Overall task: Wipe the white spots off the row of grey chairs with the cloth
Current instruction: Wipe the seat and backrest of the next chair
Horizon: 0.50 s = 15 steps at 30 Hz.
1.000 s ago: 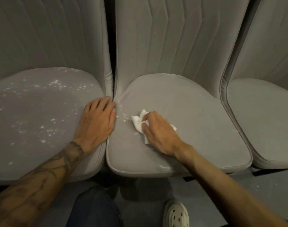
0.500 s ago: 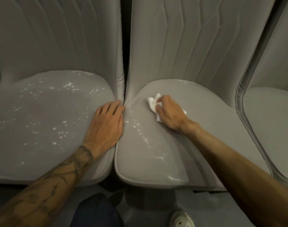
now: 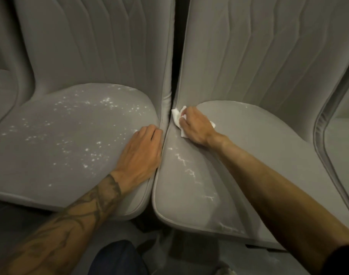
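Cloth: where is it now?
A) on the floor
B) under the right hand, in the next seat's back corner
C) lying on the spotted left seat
B: the right hand holds the cloth against the back corner of that seat.

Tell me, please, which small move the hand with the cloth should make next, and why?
Probably pull the cloth toward the front edge of the middle seat, along the white streaks. The right hand holds it at that seat's back left corner, and the streaks run from just below it toward the front.
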Motion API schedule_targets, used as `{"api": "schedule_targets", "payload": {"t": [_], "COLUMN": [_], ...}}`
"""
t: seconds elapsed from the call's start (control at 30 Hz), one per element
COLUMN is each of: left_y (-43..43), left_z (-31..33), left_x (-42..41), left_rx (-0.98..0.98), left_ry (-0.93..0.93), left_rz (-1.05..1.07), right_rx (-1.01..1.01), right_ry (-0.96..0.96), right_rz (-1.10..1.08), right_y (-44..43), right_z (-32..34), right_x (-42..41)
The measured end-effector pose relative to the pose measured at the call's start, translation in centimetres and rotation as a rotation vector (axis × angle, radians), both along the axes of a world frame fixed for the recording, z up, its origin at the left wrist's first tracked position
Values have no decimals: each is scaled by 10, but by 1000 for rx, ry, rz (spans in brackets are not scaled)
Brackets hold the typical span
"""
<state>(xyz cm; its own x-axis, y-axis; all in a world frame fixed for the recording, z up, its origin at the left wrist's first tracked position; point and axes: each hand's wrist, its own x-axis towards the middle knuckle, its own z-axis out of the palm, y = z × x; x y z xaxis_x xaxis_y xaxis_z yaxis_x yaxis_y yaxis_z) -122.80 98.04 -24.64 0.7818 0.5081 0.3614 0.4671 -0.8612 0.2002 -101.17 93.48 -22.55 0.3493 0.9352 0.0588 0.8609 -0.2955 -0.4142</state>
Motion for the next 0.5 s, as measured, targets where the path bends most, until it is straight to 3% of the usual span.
{"api": "schedule_targets", "payload": {"t": [0.17,0.37,0.5], "left_y": [-3,-4,0], "left_z": [-2,-1,-6], "left_x": [-1,-3,-4], "left_rx": [-32,-52,-37], "left_ry": [-24,-30,12], "left_rz": [8,11,-20], "right_rx": [16,-2,49], "right_ry": [15,-21,10], "right_rz": [330,143,387], "right_y": [-46,-17,-74], "right_z": [-13,-1,-14], "right_x": [-28,-26,-69]}}
